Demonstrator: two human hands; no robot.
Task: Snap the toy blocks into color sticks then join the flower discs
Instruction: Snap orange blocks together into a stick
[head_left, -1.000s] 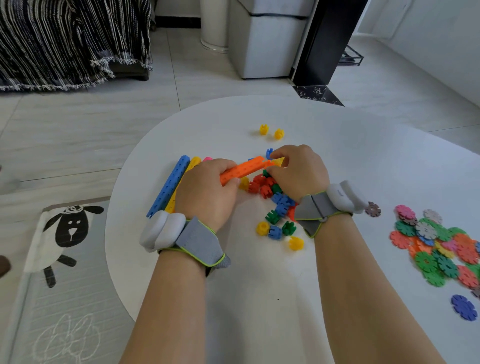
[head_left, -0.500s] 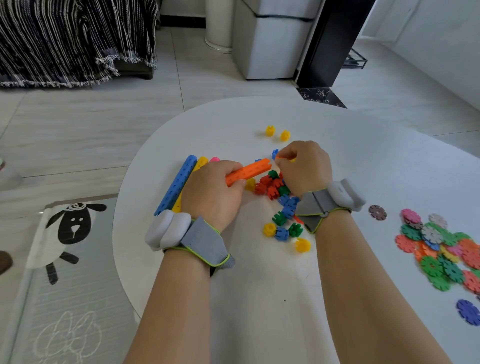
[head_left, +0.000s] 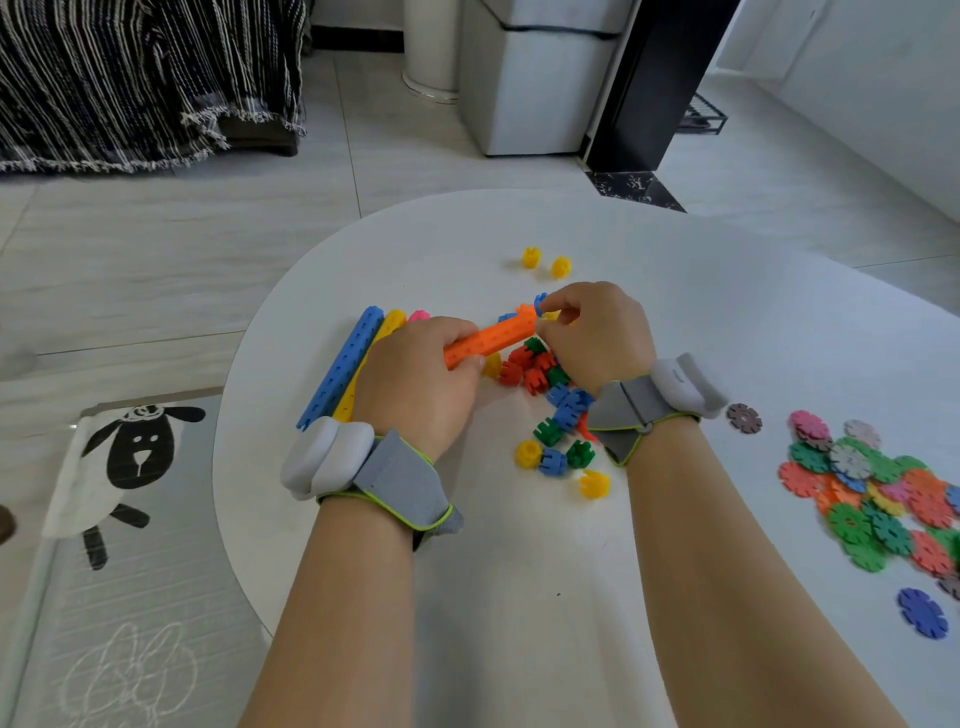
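Orange stick (head_left: 491, 340), above the worktop (head_left: 519, 571) and loose blocks (head_left: 550, 410): your left hand (head_left: 415, 384) gripped its near end, your right hand (head_left: 597, 338) pinched its far tip. Step: stick-building, unfinished. Next move probably needed another matching block, pressed on squarely. Flower discs (head_left: 878, 499) lay apart, rightward.

Bright, even daylight. Short, soft shadows lie left of the two yellow blocks (head_left: 561, 266), indicating light from the right. The white table (head_left: 701, 291) is close to overexposure, with a faint blue cast on its right side. Centre sharp: studs are legible on the orange stick (head_left: 491, 340). The flower discs (head_left: 878, 499) at the right edge are slightly soft. Joints in the floor tiles (head_left: 156, 260) and the table rim bow with wide-angle distortion.
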